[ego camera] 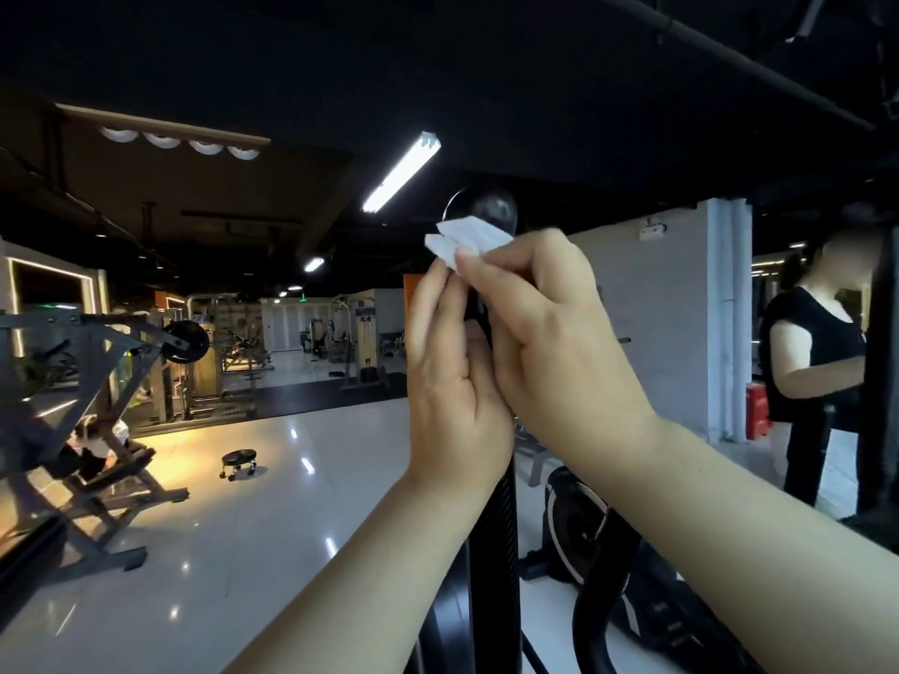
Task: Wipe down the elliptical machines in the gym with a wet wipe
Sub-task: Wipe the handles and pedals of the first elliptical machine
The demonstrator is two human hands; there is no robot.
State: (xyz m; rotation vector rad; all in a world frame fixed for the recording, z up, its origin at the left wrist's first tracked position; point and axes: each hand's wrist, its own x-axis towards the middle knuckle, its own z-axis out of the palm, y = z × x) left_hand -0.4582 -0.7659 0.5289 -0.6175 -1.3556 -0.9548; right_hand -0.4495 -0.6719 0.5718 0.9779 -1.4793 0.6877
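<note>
The white glossy floor (292,527) spreads out ahead of me under a dark ceiling, with a big grey strength frame (97,381) standing on it at my far left. Right in front of me is the elliptical machine (574,522), its black flywheel housing low to my right and its black handlebar (501,527) rising upright through the middle of my view to a rounded cap at the top. A person (817,352) in a black top stands well off to my right, side-on to me. Both my forearms reach up from below and meet at the handlebar, the right one coming in at a steeper slant across the elliptical's body. My left hand (452,381) shows me its back, fingers stretched straight up along the left side of the bar, uncurled, the fingertips reaching the lower edge of the cloth; I can't tell whether the thumb hooks behind the bar. My right hand (559,342) sits just beside it on the other side, touching it, knuckles bent, with thumb and forefinger pinching the cloth. A small wheeled stool (239,462) stands alone on the floor to the left. The wet wipe (464,240), white and crumpled, sits against the handlebar just under its cap, above both sets of fingertips.
</note>
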